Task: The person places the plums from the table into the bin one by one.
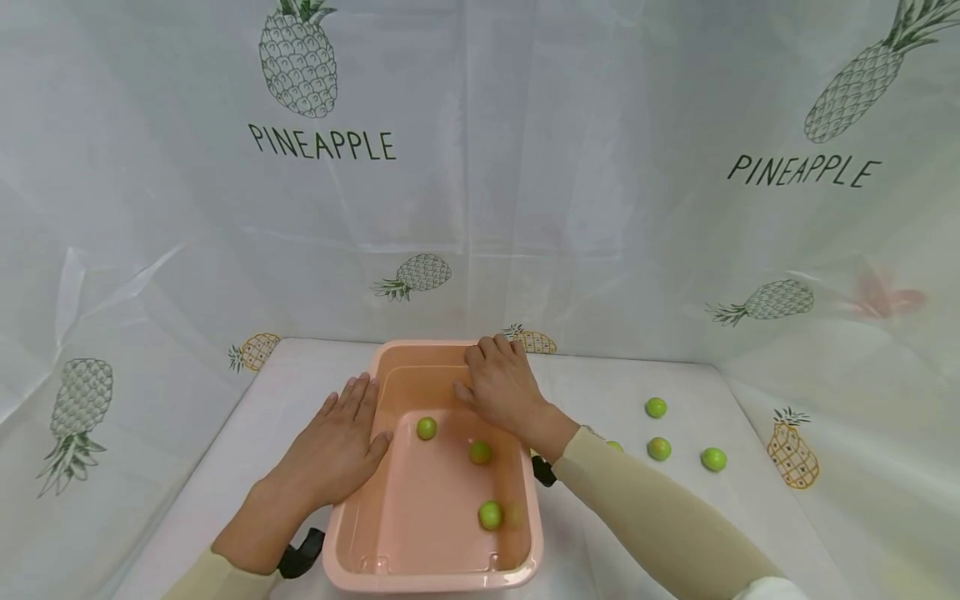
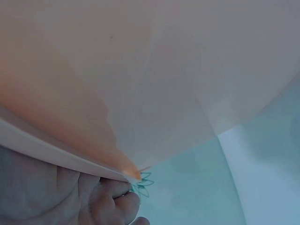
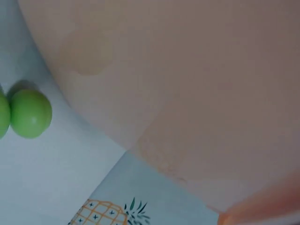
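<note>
A rectangular pink plastic basin [image 1: 442, 550] stands on the table, with three small round green fruits [image 1: 490, 515] on its floor. My left hand [image 1: 330, 450] rests along the left rim, its fingers straight and its thumb lying over the edge. In the left wrist view, the fingers [image 2: 115, 206] run just beneath the basin's rim [image 2: 56, 157]. At the far right corner, my right hand [image 1: 506, 387] grips the basin, fingers curled over the rim and thumb inside. The basin's wall [image 3: 187, 93] fills most of the right wrist view, which hides the right fingers.
Several more green fruits [image 1: 659, 448] lie on the white table [image 1: 622, 533] right of the basin, one partly hidden behind the right forearm. A pale sheet printed with pineapples [image 1: 585, 192] hangs behind the table and along its sides.
</note>
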Motion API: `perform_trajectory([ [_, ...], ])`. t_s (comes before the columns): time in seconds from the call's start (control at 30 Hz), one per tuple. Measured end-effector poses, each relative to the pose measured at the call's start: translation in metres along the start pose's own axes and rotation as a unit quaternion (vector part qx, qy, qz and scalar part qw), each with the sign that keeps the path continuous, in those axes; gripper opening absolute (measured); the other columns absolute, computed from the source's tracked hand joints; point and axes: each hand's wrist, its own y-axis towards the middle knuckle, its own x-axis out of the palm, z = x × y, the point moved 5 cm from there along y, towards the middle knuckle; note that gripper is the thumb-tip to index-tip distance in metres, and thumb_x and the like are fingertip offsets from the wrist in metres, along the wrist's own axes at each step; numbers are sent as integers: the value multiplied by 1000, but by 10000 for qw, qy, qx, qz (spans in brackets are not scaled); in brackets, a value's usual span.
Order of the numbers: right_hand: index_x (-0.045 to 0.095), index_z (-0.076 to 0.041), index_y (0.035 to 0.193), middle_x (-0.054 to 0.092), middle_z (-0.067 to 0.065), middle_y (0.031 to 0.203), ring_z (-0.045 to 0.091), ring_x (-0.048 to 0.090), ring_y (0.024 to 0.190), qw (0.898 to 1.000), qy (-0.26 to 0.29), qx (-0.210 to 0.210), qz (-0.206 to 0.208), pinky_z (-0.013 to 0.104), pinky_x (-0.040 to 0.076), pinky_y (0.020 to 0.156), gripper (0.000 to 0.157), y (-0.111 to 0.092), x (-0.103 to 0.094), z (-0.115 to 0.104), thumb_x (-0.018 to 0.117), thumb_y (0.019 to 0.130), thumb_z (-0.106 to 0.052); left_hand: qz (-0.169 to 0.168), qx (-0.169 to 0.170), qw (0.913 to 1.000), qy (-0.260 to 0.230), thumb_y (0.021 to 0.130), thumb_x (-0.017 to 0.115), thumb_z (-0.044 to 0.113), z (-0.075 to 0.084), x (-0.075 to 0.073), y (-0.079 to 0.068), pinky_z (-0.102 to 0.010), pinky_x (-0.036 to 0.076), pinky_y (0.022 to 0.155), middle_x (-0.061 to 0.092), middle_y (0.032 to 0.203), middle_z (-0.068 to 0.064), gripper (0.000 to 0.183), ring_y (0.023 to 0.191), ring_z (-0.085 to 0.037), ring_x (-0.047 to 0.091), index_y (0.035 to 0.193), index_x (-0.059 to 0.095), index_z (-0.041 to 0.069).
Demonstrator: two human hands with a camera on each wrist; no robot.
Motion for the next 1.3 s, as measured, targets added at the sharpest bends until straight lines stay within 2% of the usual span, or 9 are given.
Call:
perform_trajectory([
  [0.3, 66, -5, 102, 63, 10, 97, 32, 54, 92, 9942, 608, 351, 809, 48, 45, 81, 20, -25, -15, 42, 70, 93, -22, -35, 7, 10000, -29, 108, 53, 32, 2, -2, -1, -65, 28, 125, 29, 167, -33, 72, 156, -50, 28, 159, 30, -14],
  [0.47, 67, -5, 104, 63, 10, 99, 32, 52, 90, 9896, 849, 700, 924, 49, 43, 81, 22, -48, -13, 63, 67, 97, -25, 14, 48, 10000, -28, 107, 55, 32, 2, -2, -1, -66, 29, 124, 30, 167, -34, 73, 156, -51, 29, 159, 31, -14],
  [0.67, 67, -4, 104, 63, 12, 98, 34, 53, 91, 9882, 803, 851, 991, 48, 43, 78, 23, -83, 3, 76, 73, 94, -25, 22, 55, 10000, -8, 108, 54, 32, -1, 0, 1, -66, 29, 124, 28, 167, -33, 73, 156, -50, 29, 159, 30, -15],
  [0.97, 67, -6, 105, 63, 8, 99, 30, 55, 94, 9945, 565, 863, 190, 49, 48, 81, 34, -136, 46, 69, 80, 89, -33, 25, 68, 10000, -26, 107, 55, 32, 0, 0, 1, -66, 29, 124, 29, 167, -34, 73, 155, -51, 30, 159, 31, -15],
  [1.3, 66, -7, 105, 63, 7, 99, 29, 55, 94, 9964, 391, 732, -146, 45, 46, 79, 49, -160, 72, 56, 82, 86, -50, 11, 32, 10000, -71, 107, 55, 32, 0, -1, 1, -66, 29, 124, 29, 167, -34, 74, 155, -51, 30, 158, 31, -15],
])
